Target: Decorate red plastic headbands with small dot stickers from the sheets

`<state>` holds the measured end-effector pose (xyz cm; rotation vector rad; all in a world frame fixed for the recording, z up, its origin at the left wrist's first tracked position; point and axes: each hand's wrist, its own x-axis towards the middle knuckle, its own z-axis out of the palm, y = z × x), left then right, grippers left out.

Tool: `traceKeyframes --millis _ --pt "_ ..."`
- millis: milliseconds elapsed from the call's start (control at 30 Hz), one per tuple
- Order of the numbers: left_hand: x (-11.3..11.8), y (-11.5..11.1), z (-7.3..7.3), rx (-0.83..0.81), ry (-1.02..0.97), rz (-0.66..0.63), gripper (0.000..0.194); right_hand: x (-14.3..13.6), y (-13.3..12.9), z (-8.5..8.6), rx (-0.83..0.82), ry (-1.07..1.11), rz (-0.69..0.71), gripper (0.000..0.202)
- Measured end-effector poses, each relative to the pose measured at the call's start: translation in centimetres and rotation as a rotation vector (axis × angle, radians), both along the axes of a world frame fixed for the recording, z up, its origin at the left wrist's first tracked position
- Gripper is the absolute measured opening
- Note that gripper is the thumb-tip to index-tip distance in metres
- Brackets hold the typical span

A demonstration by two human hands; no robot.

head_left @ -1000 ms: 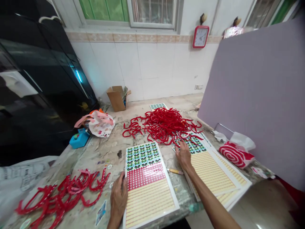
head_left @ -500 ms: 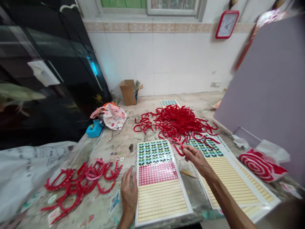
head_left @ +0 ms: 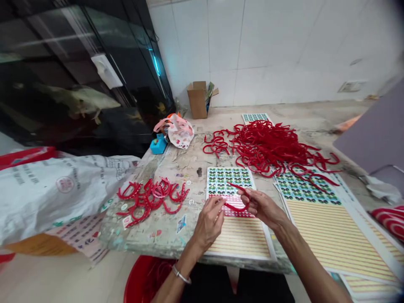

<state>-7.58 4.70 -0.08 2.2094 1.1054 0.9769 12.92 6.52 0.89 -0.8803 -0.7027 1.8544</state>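
- Red strip (head_left: 236,209): the right hand (head_left: 254,205) pinches its bend.
- The left hand (head_left: 208,222) is at its left end; cannot tell if pinching.
- Patterned sheet (head_left: 238,240) lies below.

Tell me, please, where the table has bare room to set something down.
Bare tabletop shows between the bag and the small red pile, and between the box and the rear sheet. It is crowded to the right, where the big red pile overlaps the sheets, and in front, where the left hand and right hand hold a strip over another sheet.
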Motion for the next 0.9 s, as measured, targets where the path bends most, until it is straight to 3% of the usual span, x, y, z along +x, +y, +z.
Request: traceKeyframes --millis 133,400,533,700,900 --pt "0.2 -0.1 -0.4 -0.075 0.026 -0.069 0.031 0.5 0.1 -0.1 -0.040 -0.015 0.030 0.024" --pt "1.2 -0.2 -0.5 -0.340 -0.125 -0.002 0.019 0.5 -0.4 -0.2 -0.008 -0.092 0.048 0.030" --pt "0.9 -0.4 0.0 -0.483 -0.286 0.041 0.018 0.7 -1.4 0.2 0.169 -0.251 0.105 0.031" --pt "0.1 -0.3 2.5 -0.781 -0.572 0.004 0.026 1.3 -1.7 2.0 0.480 -0.602 0.207 0.028" --pt "-0.4 -0.1 4.6 -0.923 -0.555 -0.126 0.024 1.4 -0.5 3.4 0.761 -0.769 0.328 0.027"
